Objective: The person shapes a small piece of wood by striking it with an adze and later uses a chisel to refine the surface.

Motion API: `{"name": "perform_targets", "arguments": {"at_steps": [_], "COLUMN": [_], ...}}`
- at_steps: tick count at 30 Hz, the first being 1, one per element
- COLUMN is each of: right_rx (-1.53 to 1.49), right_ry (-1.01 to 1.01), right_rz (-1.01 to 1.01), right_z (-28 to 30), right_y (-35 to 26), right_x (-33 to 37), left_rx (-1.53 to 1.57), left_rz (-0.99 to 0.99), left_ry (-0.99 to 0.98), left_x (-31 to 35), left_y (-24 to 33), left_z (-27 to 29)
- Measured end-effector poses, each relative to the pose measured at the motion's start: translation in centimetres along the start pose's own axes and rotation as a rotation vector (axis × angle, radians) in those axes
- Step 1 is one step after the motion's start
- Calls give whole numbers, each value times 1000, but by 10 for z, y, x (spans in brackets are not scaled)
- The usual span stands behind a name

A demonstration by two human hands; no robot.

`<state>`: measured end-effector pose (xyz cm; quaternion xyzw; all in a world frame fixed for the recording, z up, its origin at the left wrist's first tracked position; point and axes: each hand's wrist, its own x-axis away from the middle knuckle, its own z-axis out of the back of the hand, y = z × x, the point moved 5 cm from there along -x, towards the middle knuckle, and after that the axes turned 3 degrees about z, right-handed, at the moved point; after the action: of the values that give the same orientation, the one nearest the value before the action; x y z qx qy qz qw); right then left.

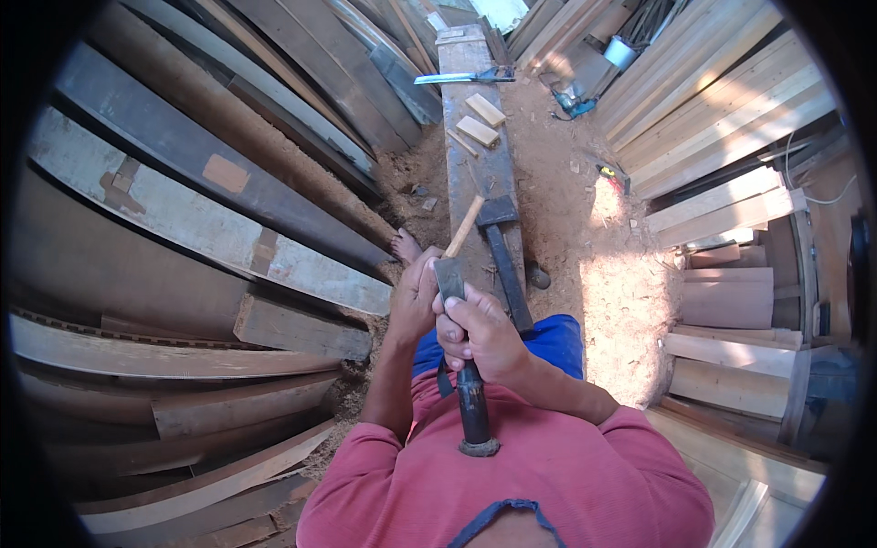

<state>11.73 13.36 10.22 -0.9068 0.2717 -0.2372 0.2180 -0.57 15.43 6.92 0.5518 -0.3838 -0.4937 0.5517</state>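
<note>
My right hand (480, 333) is closed firmly around a chisel (449, 277), its fingers wrapped where the dark handle meets the flat steel blade. The blade points away from me, just ahead of my right hand, while the handle runs back from it toward my chest, its ringed butt close against my pink shirt (557, 466). My left hand (416, 294), just beside my right, is closed narrowly on the near end of a slim wooden stick (466, 225), which slants up and away past my fingertips. The chisel's tip overlaps the stick's near end; I cannot tell whether its edge is touching the wood.

Ahead of both hands stretches a long, narrow wooden counter (464, 172). Just ahead and to the right of my right hand, a dark mallet (505, 260) lies with its head on the far side and its handle toward me. Farther ahead lie two small pale wood blocks (478, 131) and a thin strip (461, 142), and beyond them a saw (457, 79) lies across the counter. Well off to the right and ahead, a teal power tool (574, 102) rests on the sawdust-covered floor (566, 215). Long boards (215, 224) stretch out left of my left hand.
</note>
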Motion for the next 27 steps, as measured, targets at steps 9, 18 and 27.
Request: {"name": "perform_targets", "arguments": {"at_steps": [9, 18, 27], "right_rx": [54, 140, -107], "right_ry": [28, 57, 18], "right_rz": [137, 489, 35], "right_z": [4, 1, 3], "right_y": [-12, -67, -9], "right_x": [26, 65, -9], "left_rx": [-315, -269, 706], "left_rz": [-127, 38, 449], "left_ry": [-117, -183, 134], "left_x": [54, 96, 5], "left_y": [38, -8, -26], "left_z": [-3, 9, -22]}}
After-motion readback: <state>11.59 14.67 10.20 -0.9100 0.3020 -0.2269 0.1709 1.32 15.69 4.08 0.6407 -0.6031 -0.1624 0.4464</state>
